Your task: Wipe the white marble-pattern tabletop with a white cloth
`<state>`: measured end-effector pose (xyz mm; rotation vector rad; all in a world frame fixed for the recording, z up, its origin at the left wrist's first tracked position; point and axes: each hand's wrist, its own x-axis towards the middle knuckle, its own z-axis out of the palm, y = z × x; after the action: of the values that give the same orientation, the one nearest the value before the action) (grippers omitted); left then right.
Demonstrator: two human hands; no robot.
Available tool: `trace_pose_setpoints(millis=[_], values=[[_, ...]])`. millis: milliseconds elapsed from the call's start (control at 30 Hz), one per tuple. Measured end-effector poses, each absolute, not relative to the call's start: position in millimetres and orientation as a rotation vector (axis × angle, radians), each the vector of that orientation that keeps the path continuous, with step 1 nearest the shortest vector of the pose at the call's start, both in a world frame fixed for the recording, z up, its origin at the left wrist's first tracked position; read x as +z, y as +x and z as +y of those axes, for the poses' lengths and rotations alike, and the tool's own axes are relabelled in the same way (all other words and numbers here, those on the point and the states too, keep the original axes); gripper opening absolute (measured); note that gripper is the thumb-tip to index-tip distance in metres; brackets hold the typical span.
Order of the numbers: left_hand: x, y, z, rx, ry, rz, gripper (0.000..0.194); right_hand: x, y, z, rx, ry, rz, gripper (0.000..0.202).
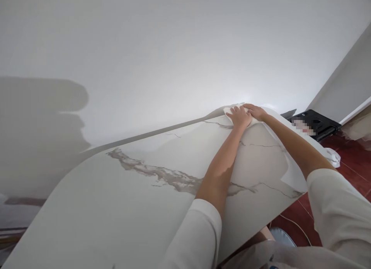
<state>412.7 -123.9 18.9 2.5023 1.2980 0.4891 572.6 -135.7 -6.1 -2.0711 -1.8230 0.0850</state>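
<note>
A white cloth (228, 111), possibly a paper wipe, lies on the far right end of the marble-patterned tabletop (162, 145). My left hand (240, 117) presses down on it, fingers somewhat spread over the fabric. Right beside it, my right hand (255, 111) grips the cloth's far side with its fingers closed, touching my left hand. Part of the cloth is hidden under both palms. Both arms reach forward across the table.
A white wall (174, 60) runs along the table's far edge. On the red tiled floor (355, 161) to the right are a black case-like object (324, 124) and a crumpled white item (334, 157). A cable (298, 226) and a rounded grey object (281, 237) show below the near edge.
</note>
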Motion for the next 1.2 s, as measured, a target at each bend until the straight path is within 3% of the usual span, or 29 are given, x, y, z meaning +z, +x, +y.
trace_pose_setpoints(millis=[800,1200], values=[[20,434,-116,0.414,2.569,1.310,0.048,-9,598,-131,0.149,-2.031,-1.842,0.053],[21,426,-171,0.390,2.573,1.352,0.050,-12,595,-178,0.144,-1.954,-1.916,0.053]])
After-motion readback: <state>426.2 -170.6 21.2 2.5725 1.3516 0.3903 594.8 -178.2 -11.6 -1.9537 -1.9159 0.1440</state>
